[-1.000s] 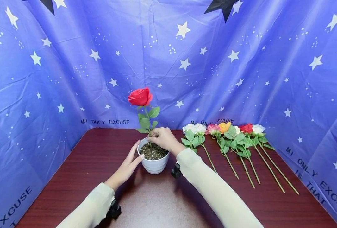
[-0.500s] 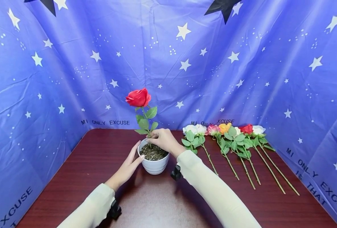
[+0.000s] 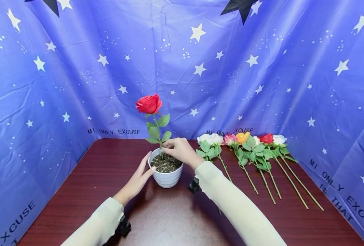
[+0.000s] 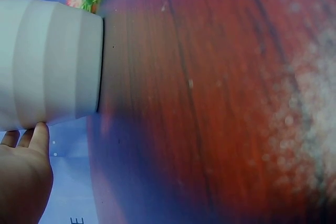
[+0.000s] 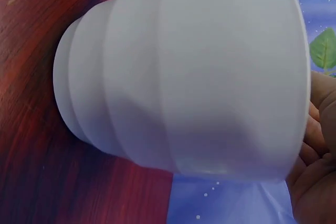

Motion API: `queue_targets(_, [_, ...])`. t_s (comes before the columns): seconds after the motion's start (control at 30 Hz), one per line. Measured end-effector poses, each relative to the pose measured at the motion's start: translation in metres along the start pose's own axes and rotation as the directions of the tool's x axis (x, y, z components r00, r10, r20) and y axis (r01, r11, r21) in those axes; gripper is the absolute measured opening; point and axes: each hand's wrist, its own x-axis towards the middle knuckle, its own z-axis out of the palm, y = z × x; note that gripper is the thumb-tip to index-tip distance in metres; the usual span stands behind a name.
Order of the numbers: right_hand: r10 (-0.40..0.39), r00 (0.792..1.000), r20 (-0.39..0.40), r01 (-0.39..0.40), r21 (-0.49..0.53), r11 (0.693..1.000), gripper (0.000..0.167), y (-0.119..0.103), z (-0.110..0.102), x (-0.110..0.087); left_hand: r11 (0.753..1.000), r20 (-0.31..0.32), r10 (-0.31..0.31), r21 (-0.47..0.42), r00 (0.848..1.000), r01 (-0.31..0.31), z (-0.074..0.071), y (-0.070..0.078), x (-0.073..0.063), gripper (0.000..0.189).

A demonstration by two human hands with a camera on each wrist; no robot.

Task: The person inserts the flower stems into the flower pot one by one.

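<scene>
A white ribbed pot (image 3: 167, 179) filled with dark soil (image 3: 166, 165) stands on the table. In the soil a red rose (image 3: 149, 104) is upright, leaning slightly left, with green leaves along its stem. My left hand (image 3: 140, 175) rests on the pot's left side, fingers straight and thumb at the front rim. Its fingertips touch the pot wall in the left wrist view. My right hand (image 3: 182, 151) is over the pot's right rim, thumb and forefinger slightly apart at the stem's right side. In the right wrist view the pot (image 5: 210, 77) hides part of this hand (image 5: 318, 166).
Several cut roses lie to the right on the dark red table (image 3: 86, 184): white (image 3: 211, 138), pink (image 3: 230, 139), orange (image 3: 242, 137), and red (image 3: 266, 138), stems toward me. A blue star-printed cloth (image 3: 182, 68) hangs behind and at both sides.
The rose first tilts slightly left. Then my right hand shifts a little right, its fingertips sliding off the stem, while the rose stays in place. The left hand and pot remain still.
</scene>
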Motion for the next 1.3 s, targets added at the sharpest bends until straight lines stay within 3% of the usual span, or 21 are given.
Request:
queue_targets(0.7, [0.012, 1.000, -0.005, -0.012, 0.014, 1.000, 0.013, 0.012, -0.038, -0.026, 1.000, -0.012, 0.003, 0.017, 1.000, -0.003, 0.000, -0.001, -0.001, 0.067])
queue_targets(1.3, [0.065, 0.998, 0.009, -0.065, -0.045, 0.997, 0.018, 0.061, -0.062, -0.071, 1.000, -0.004, 0.016, 0.009, 1.000, -0.016, 0.000, -0.001, 0.000, 0.067])
